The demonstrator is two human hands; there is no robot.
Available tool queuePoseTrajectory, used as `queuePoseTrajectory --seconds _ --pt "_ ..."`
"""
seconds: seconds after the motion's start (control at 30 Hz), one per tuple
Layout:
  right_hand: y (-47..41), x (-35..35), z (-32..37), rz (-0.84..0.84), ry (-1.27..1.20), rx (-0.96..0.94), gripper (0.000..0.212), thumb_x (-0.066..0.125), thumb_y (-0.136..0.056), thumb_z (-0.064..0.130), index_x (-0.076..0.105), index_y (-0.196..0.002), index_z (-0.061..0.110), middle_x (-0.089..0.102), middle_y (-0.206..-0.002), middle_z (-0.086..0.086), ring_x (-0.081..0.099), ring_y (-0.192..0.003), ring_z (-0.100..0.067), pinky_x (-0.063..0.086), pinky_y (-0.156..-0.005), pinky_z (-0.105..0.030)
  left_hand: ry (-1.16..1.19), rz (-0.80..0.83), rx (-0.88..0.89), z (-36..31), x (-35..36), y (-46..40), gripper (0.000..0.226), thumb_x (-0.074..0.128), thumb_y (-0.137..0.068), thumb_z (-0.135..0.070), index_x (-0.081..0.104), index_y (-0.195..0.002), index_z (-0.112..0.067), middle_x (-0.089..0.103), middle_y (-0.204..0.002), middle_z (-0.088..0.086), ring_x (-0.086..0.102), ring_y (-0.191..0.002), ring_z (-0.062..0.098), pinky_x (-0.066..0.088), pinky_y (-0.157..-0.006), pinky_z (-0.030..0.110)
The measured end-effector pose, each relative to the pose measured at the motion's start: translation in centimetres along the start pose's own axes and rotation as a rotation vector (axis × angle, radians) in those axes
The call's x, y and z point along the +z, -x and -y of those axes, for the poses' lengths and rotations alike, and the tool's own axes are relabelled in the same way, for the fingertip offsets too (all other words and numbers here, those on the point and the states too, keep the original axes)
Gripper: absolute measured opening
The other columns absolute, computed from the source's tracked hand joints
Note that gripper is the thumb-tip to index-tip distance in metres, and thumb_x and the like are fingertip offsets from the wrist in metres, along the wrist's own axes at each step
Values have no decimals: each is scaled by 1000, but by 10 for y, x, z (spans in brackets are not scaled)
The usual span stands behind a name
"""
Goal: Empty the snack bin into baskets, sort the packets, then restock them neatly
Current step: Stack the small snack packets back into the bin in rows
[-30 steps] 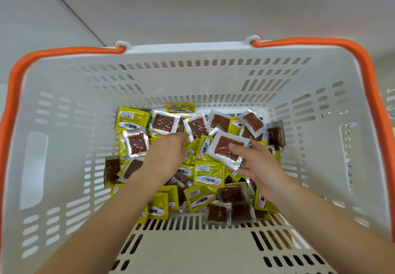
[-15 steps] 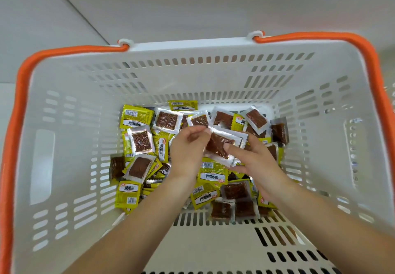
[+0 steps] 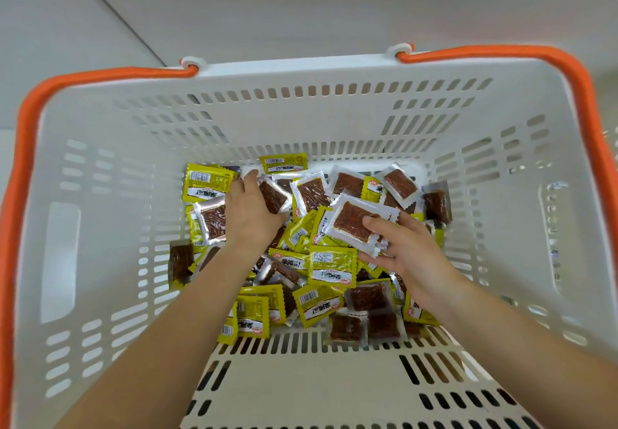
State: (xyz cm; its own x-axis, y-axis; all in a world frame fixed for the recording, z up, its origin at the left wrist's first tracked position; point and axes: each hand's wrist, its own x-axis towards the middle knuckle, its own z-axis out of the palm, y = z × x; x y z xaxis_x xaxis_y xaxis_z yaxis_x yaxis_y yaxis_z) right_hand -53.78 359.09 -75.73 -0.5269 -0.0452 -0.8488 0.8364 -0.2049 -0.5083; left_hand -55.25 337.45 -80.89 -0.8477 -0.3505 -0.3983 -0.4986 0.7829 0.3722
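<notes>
With both of our hands down inside the white shopping basket (image 3: 100, 167), we judge that we are in the sorting step: the packets are already out of the bin and lie in a loose heap on the basket floor, toward its far wall. Our right hand (image 3: 413, 254) grips a small stack of clear-faced packets (image 3: 359, 224), thumb on top and fingers underneath, holding it slightly above the pile. Our left hand (image 3: 254, 213) is curled over another clear-faced packet (image 3: 274, 196) at the far left of the heap, fingers bent around it; whether it is truly lifted or only pressed against the neighbours we cannot tell. Yellow-wrapped packets (image 3: 331, 266) lie mixed among the clear ones, some face up, some showing barcodes. The orange handles (image 3: 501, 52) rest folded down along the rim.

The next move, as we see it, calls for bringing the left packet across onto the stack in the right hand, aligned the same way up. The film looks slippery, so the stack could fan out if the thumb eases.
</notes>
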Motion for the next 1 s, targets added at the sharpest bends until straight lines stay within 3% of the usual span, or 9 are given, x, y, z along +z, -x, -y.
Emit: queuePoseTrajectory --seconds 0.1,0.23,0.3,0.5,0.57,0.67,0.77,0.87,1.0 --pt "-3 -1 0 -25 -5 5 74 71 -83 15 32 -147 12 49 -140 -9 50 -126 -26 60 -71 -35 -2 -15 1 4 -8 -2 71 85 -68 -23 50 -129 -6 42 -129 15 46 -118 32 38 -97 34" --pt "0 -1 2 -6 12 -23 32 67 -86 12 54 -114 20 61 -123 -6 58 -115 -24 60 -74 -36 167 -41 -43 6 -18 -3 30 65 -89 -16 60 -117 -8 58 -119 12 55 -106 29 37 -77 27" --pt "1 -2 3 -8 10 -34 25 66 -87 11 56 -108 22 64 -116 -5 60 -112 -24 59 -74 -36 269 -93 -26 4 -23 -2 22 60 -92 -16 62 -113 -8 64 -108 9 58 -100 28 36 -73 25" --pt "2 0 4 -64 -19 -39 41 65 -88 11 51 -126 16 61 -120 -8 61 -110 -24 59 -59 -26 517 -29 104 -32 -36 -2 6 57 -94 -11 58 -98 -14 58 -83 -4 53 -84 16 38 -63 17" --pt "0 -1 4 -74 -33 -35 45 66 -88 11 49 -129 15 59 -123 -8 60 -111 -24 59 -58 -25 761 32 -14 -43 -42 -1 7 57 -94 -12 58 -89 -17 58 -81 0 54 -79 20 42 -60 19" --pt "-1 -1 4 -74 -39 -30 58 68 -86 13 42 -139 15 54 -132 -6 57 -116 -21 60 -61 -26 1079 265 -228 -52 -49 13 9 56 -95 -18 61 -88 -17 64 -84 1 62 -76 18 47 -53 14" --pt "0 2 3 -53 -3 -58 65 66 -87 16 36 -144 18 46 -141 -3 52 -121 -18 60 -65 -27 1117 248 -255 -55 -47 26 7 59 -94 -19 61 -98 -14 67 -87 -1 64 -81 16 51 -70 22" --pt "0 3 5 -9 -54 -49 64 64 -88 17 35 -145 24 40 -147 0 52 -122 -20 60 -73 -34 1021 60 51 -60 -54 41 10 63 -90 -11 61 -92 -21 71 -81 -15 66 -84 4 51 -79 22" --pt "3 2 15 86 -182 -81 36 57 -91 13 53 -127 18 50 -138 -4 53 -123 -22 59 -74 -38 332 -127 877 -51 -58 58 11 62 -88 -17 67 -96 -23 69 -96 -14 61 -96 6 42 -92 16"
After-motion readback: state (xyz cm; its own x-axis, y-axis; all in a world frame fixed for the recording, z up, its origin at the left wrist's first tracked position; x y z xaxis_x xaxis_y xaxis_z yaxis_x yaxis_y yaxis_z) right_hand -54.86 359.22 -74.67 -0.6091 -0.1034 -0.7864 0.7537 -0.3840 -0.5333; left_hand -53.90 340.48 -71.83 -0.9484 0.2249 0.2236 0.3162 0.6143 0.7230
